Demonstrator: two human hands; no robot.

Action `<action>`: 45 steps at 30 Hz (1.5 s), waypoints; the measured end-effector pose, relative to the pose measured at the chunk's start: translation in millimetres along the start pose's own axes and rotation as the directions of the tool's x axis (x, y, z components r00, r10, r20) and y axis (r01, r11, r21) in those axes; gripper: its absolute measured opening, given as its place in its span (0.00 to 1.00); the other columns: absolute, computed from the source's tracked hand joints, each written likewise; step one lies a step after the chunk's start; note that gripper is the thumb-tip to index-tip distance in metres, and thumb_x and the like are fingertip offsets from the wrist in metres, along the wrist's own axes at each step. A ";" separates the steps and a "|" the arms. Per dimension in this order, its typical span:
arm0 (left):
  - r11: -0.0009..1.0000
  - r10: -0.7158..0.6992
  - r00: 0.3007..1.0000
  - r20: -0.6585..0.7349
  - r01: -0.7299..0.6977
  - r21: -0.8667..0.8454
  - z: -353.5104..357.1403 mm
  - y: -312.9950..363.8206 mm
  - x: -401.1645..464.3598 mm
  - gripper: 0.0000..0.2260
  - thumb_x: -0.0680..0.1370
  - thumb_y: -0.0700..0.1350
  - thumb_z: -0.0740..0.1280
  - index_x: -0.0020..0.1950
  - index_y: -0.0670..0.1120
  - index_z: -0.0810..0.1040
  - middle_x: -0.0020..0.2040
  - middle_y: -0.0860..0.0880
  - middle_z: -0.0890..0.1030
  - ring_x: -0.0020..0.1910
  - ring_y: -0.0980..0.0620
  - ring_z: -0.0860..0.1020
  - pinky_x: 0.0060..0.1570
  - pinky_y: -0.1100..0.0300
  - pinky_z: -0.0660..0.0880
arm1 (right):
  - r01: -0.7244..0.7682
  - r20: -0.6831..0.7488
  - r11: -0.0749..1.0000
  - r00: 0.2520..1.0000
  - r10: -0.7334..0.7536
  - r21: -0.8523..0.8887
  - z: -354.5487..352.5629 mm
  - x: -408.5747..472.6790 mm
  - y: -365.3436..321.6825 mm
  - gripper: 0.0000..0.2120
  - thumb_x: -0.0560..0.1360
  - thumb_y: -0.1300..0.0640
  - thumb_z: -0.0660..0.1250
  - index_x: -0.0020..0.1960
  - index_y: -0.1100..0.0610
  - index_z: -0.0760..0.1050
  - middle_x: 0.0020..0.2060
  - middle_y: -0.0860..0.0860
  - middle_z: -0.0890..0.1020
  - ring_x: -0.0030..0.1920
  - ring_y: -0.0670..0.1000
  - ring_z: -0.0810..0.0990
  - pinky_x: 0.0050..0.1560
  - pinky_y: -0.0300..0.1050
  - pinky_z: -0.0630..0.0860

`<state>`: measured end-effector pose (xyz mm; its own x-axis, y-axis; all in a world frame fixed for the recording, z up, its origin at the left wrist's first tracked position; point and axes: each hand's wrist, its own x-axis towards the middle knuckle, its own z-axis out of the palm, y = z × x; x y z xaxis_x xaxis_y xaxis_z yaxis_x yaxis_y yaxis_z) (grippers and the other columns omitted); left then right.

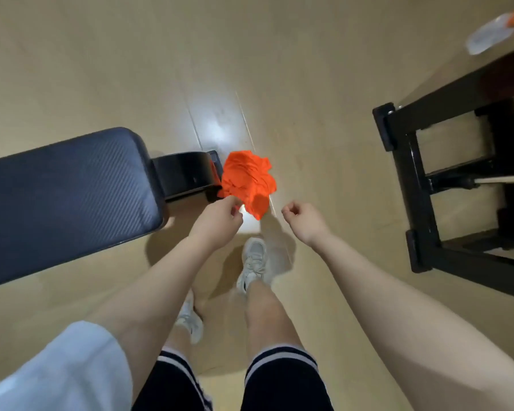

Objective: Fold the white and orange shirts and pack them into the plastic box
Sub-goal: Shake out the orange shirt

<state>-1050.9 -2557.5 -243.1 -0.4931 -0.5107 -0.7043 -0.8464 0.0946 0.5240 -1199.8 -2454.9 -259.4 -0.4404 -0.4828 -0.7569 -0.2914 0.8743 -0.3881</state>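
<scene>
While the left hand [217,216] pinches the crumpled orange shirt [248,180], the right hand [301,219], curled and empty, should take another edge to spread it.

Crumpled cloth shirt [247,180], glossy floor [220,123]

No readable text, labels or numbers anywhere; frame blurred, so faint markings possibly missed.
</scene>
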 end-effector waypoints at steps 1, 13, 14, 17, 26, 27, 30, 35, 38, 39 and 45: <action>1.000 -0.013 1.000 -0.009 0.013 -0.003 12.2 0.6 20.1 0.14 0.78 0.42 0.58 0.62 0.46 0.74 0.56 0.44 0.80 0.54 0.44 0.76 0.47 0.59 0.68 | -0.039 -0.009 0.998 0.999 0.040 0.057 4.7 18.6 13.1 0.09 0.77 0.60 0.59 0.49 0.64 0.77 0.45 0.59 0.81 0.46 0.55 0.76 0.48 0.46 0.70; 0.987 0.107 0.958 -0.266 -0.071 0.143 152.5 -100.2 279.7 0.15 0.76 0.40 0.58 0.60 0.44 0.75 0.56 0.45 0.79 0.55 0.45 0.76 0.53 0.54 0.73 | -0.061 -0.095 0.992 0.993 0.072 0.110 170.2 301.1 145.2 0.18 0.76 0.59 0.60 0.65 0.61 0.71 0.63 0.61 0.73 0.65 0.59 0.70 0.65 0.45 0.64; 0.981 0.142 0.952 -0.272 -0.098 0.169 158.6 -109.1 299.1 0.14 0.75 0.40 0.58 0.59 0.44 0.76 0.56 0.45 0.80 0.55 0.45 0.76 0.54 0.53 0.73 | -0.055 -0.125 0.990 0.990 0.071 0.129 182.2 324.3 150.6 0.21 0.76 0.57 0.61 0.67 0.61 0.67 0.65 0.61 0.71 0.66 0.60 0.69 0.67 0.46 0.63; 0.973 0.191 0.935 -0.298 -0.141 0.180 167.7 -126.7 342.2 0.13 0.76 0.40 0.59 0.58 0.43 0.76 0.56 0.45 0.80 0.56 0.45 0.76 0.56 0.54 0.72 | 0.014 -0.198 0.996 0.980 0.003 0.084 210.7 377.5 160.8 0.26 0.75 0.54 0.63 0.70 0.59 0.63 0.68 0.59 0.69 0.69 0.60 0.65 0.68 0.49 0.62; 0.997 0.046 0.962 -0.270 -0.059 -0.040 144.3 -93.4 259.8 0.10 0.78 0.42 0.60 0.57 0.45 0.77 0.53 0.47 0.81 0.50 0.49 0.77 0.44 0.64 0.66 | 0.227 -0.315 0.973 0.927 -0.203 0.041 156.5 290.7 113.7 0.13 0.72 0.62 0.62 0.56 0.60 0.75 0.54 0.59 0.80 0.56 0.61 0.76 0.54 0.49 0.69; 0.998 0.048 0.966 -0.252 -0.057 -0.028 134.4 -86.0 237.9 0.10 0.78 0.43 0.60 0.57 0.45 0.77 0.53 0.46 0.81 0.50 0.47 0.78 0.45 0.62 0.68 | 0.264 -0.345 0.961 0.912 -0.222 0.079 137.1 264.0 102.3 0.12 0.72 0.62 0.63 0.55 0.60 0.76 0.53 0.59 0.81 0.55 0.60 0.77 0.52 0.47 0.69; 0.996 0.002 0.978 -0.209 -0.020 -0.085 104.6 -58.9 170.3 0.10 0.78 0.44 0.60 0.58 0.47 0.76 0.52 0.47 0.81 0.49 0.48 0.78 0.49 0.57 0.73 | 0.278 -0.390 0.944 0.900 -0.192 0.177 80.8 184.2 71.8 0.07 0.72 0.60 0.65 0.49 0.58 0.77 0.44 0.54 0.82 0.47 0.56 0.78 0.43 0.42 0.66; 0.940 0.121 0.990 -0.076 -0.139 -0.312 36.0 31.3 30.3 0.21 0.75 0.47 0.67 0.66 0.50 0.69 0.55 0.51 0.77 0.51 0.53 0.77 0.49 0.68 0.73 | 0.315 -0.310 0.877 0.928 -0.205 0.363 -26.1 31.9 2.5 0.04 0.71 0.58 0.69 0.46 0.56 0.77 0.39 0.49 0.79 0.42 0.48 0.76 0.40 0.38 0.69; 0.892 0.192 0.981 -0.030 -0.188 -0.410 4.1 83.0 -33.0 0.30 0.66 0.58 0.69 0.66 0.56 0.64 0.61 0.50 0.76 0.59 0.51 0.77 0.59 0.54 0.74 | 0.350 -0.196 0.805 0.936 -0.291 0.479 -79.4 -43.2 -35.2 0.05 0.72 0.60 0.69 0.48 0.56 0.78 0.37 0.46 0.79 0.39 0.42 0.76 0.43 0.38 0.71; 0.880 0.185 0.980 -0.067 -0.196 -0.432 -6.8 99.4 -50.1 0.30 0.65 0.59 0.69 0.65 0.56 0.65 0.61 0.49 0.76 0.59 0.50 0.77 0.59 0.51 0.75 | 0.361 -0.160 0.779 0.932 -0.326 0.513 -97.2 -66.2 -45.8 0.05 0.73 0.61 0.68 0.48 0.55 0.78 0.37 0.47 0.79 0.39 0.41 0.76 0.43 0.37 0.72; 0.812 0.217 0.946 -0.240 -0.311 -0.494 -53.2 165.8 -115.9 0.06 0.73 0.42 0.67 0.47 0.52 0.76 0.43 0.50 0.80 0.43 0.49 0.77 0.46 0.53 0.74 | 0.365 -0.049 0.635 0.888 -0.458 0.681 -169.3 -148.0 -58.9 0.10 0.75 0.63 0.61 0.54 0.60 0.78 0.48 0.54 0.80 0.44 0.46 0.77 0.48 0.35 0.74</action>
<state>-1123.4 -2528.0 -49.1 -0.6020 -0.6676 -0.4380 -0.4347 -0.1861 0.8811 -1261.2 -2443.3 -35.5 -0.2987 -0.8313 -0.4687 0.2326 0.4129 -0.8806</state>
